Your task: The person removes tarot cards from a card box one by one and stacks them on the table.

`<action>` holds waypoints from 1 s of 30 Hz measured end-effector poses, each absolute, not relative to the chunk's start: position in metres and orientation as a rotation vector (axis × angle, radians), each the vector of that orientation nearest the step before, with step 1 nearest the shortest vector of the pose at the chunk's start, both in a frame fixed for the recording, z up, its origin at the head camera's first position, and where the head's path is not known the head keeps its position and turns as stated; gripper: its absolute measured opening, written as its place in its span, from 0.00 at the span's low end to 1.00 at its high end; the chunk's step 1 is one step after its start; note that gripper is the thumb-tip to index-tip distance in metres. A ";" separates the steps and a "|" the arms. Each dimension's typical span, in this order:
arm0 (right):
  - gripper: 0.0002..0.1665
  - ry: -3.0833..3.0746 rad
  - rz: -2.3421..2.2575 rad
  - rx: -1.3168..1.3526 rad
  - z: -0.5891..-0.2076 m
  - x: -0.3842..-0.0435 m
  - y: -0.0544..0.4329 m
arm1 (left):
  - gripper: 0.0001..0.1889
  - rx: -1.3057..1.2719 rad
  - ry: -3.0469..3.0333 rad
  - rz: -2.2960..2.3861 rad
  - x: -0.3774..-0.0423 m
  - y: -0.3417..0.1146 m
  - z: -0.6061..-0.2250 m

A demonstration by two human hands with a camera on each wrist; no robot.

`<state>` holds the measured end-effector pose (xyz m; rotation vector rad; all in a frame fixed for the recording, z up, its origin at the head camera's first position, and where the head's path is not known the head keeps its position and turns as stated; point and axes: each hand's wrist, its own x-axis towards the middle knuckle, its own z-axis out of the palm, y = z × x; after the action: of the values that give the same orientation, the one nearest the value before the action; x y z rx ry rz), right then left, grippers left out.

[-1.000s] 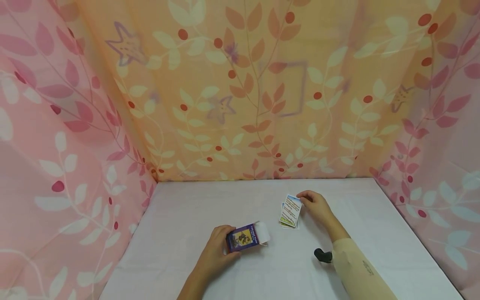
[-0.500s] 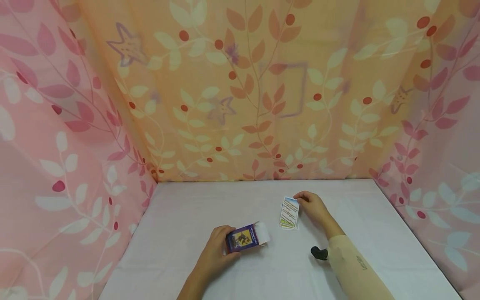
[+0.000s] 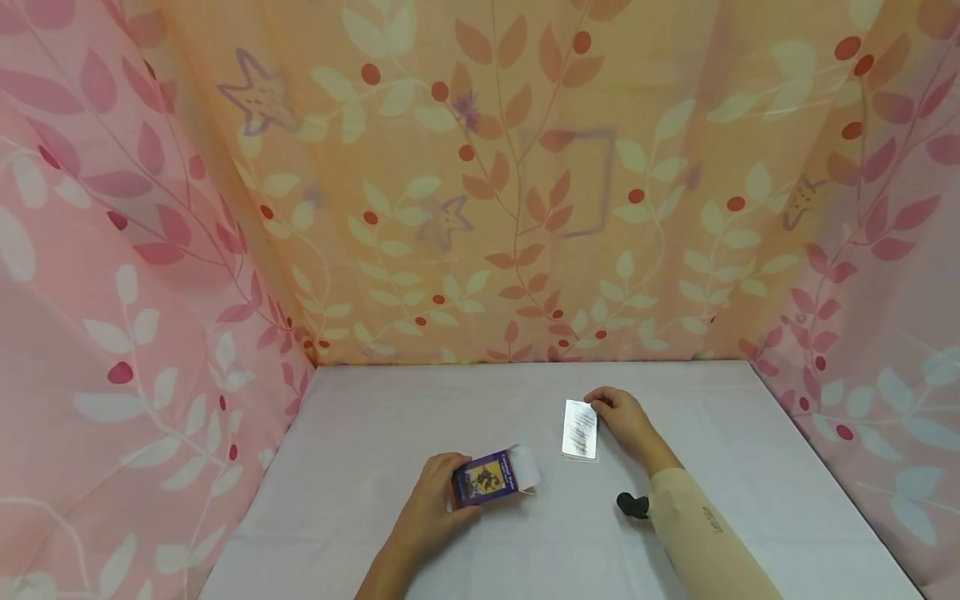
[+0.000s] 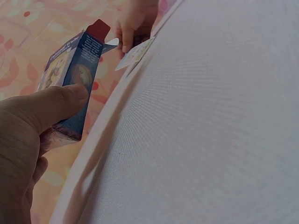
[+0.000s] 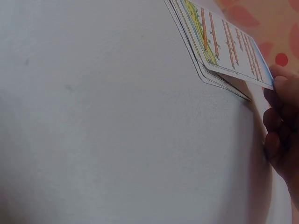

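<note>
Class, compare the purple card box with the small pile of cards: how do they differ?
The card box is purple, thick and gripped by the left hand; the cards are pale, thin and touched by the right hand. The box's flap stands open; the cards lie bare. Both rest on the white table.

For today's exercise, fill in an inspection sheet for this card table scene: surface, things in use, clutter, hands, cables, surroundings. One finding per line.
Surface: table under a pale cloth, flat, no stains seen.
Things in use: purple card box, flap open, white inside showing; small stack of cards face up on the cloth, apart from the box.
Clutter: nothing seen.
Hands: left hand grips the card box, thumb on its face; right hand has its fingertips on the far edge of the stack of cards.
Cables: nothing seen; a small black device sits at the right wrist.
Surroundings: leaf-patterned fabric walls, pink at the sides, orange at the back.
</note>
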<state>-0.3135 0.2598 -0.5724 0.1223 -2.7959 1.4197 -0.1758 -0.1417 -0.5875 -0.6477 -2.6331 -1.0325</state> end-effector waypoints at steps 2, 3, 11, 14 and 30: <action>0.11 -2.812 1.394 0.124 -0.573 -0.314 0.260 | 0.44 -0.648 -2.632 -1.027 -0.176 -0.142 -0.588; 0.11 -2.820 1.381 0.126 -0.573 -0.315 0.260 | 0.44 -0.647 -2.632 -1.029 -0.176 -0.142 -0.588; 0.10 -2.843 1.315 0.140 -0.576 -0.317 0.259 | 0.44 -0.647 -2.640 -1.032 -0.175 -0.142 -0.587; 0.10 -2.836 1.286 0.151 -0.577 -0.317 0.259 | 0.45 -0.647 -2.638 -1.039 -0.174 -0.142 -0.587; 0.09 -2.862 1.141 0.174 -0.583 -0.320 0.260 | 0.44 -0.643 -2.639 -1.032 -0.176 -0.142 -0.588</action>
<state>-0.3200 0.2598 -0.5832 0.1741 -2.8622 1.1410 -0.1760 -0.1423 -0.5880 -0.6430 -2.6388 -1.0321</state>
